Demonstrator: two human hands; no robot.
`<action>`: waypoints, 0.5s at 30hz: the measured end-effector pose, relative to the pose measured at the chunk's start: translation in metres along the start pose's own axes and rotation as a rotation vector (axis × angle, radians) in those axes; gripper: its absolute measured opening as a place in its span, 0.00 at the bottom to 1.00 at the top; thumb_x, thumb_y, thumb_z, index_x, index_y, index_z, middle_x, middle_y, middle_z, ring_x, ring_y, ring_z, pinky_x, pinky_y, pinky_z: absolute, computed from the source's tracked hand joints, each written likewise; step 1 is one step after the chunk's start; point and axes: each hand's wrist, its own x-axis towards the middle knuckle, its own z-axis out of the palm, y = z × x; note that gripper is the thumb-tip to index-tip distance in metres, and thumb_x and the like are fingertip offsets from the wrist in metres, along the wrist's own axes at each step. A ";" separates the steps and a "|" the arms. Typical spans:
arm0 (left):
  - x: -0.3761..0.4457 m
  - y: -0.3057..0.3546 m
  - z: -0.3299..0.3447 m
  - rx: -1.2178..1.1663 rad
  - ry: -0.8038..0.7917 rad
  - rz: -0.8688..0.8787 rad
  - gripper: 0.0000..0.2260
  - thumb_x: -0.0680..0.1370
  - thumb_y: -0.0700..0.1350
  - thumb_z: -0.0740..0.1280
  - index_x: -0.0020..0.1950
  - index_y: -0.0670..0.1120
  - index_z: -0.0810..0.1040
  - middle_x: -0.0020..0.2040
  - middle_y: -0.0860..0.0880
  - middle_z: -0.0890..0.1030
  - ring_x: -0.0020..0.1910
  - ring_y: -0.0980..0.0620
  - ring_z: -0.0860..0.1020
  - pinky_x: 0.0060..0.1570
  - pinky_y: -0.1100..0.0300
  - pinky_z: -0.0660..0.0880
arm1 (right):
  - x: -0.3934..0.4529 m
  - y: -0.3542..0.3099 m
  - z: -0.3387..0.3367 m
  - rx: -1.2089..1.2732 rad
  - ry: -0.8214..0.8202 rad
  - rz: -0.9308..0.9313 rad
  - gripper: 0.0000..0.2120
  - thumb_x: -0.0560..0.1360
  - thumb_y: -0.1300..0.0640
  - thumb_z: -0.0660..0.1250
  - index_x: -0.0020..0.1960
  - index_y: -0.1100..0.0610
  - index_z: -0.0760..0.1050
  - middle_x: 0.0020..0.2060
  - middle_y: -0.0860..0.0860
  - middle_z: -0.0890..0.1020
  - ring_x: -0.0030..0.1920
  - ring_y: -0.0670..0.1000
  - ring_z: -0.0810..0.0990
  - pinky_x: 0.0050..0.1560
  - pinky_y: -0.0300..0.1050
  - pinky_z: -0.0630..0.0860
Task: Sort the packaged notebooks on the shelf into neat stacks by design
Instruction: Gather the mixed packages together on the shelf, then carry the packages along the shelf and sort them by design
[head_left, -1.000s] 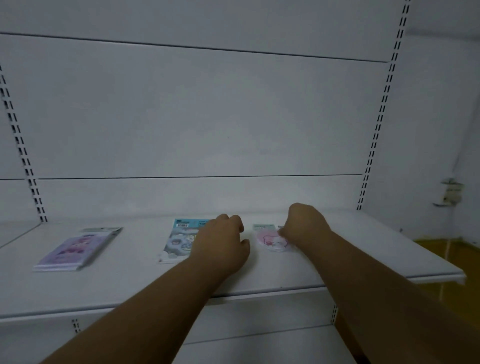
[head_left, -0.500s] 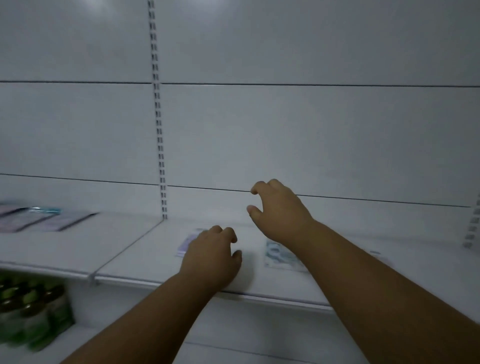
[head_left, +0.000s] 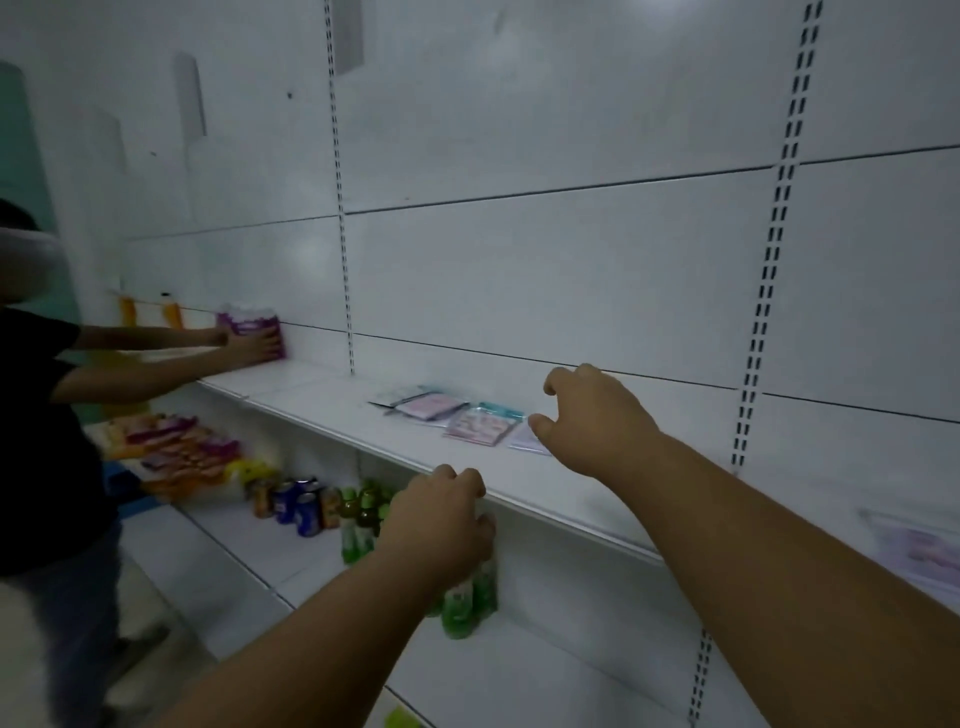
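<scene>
Several packaged notebooks lie in a loose overlapping row on the white shelf (head_left: 332, 410): a pink one (head_left: 431, 405), a pink one with a teal header (head_left: 483, 426), and a pale one (head_left: 524, 440) partly hidden by my right hand. Another notebook (head_left: 919, 551) lies blurred at the far right. My right hand (head_left: 592, 421) hovers just right of the row with fingers spread and curved, holding nothing. My left hand (head_left: 441, 514) is curled into a loose fist at the shelf's front edge and holds no notebook.
Another person stands at the left with both hands on a purple pack (head_left: 249, 327) further along the shelf. The lower shelf holds green bottles (head_left: 363, 519), drink cans (head_left: 296, 504) and snack packets (head_left: 176, 447). Slotted uprights (head_left: 340, 208) run up the back panel.
The view has swung left along the shelf. My right hand has lifted off the earlier notebook and now hovers by a different group. My left hand has slid to the shelf's front edge.
</scene>
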 end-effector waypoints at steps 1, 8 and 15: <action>0.010 -0.014 -0.001 0.001 0.002 -0.003 0.17 0.79 0.54 0.62 0.67 0.52 0.73 0.61 0.49 0.76 0.57 0.50 0.75 0.56 0.53 0.76 | 0.012 -0.007 0.009 -0.012 -0.018 0.002 0.20 0.75 0.44 0.63 0.63 0.54 0.71 0.59 0.56 0.75 0.57 0.57 0.76 0.55 0.54 0.77; 0.101 -0.065 0.024 -0.002 0.033 0.040 0.17 0.79 0.57 0.62 0.66 0.53 0.74 0.60 0.49 0.78 0.59 0.49 0.75 0.57 0.53 0.74 | 0.102 -0.018 0.071 -0.059 -0.012 0.034 0.21 0.75 0.43 0.64 0.62 0.54 0.72 0.58 0.55 0.75 0.56 0.57 0.76 0.56 0.54 0.77; 0.198 -0.093 0.046 0.027 -0.029 0.007 0.24 0.79 0.62 0.58 0.68 0.49 0.72 0.64 0.45 0.78 0.61 0.45 0.76 0.58 0.51 0.73 | 0.177 -0.020 0.108 -0.089 -0.051 0.100 0.21 0.75 0.43 0.63 0.63 0.54 0.71 0.58 0.56 0.75 0.57 0.58 0.76 0.57 0.54 0.76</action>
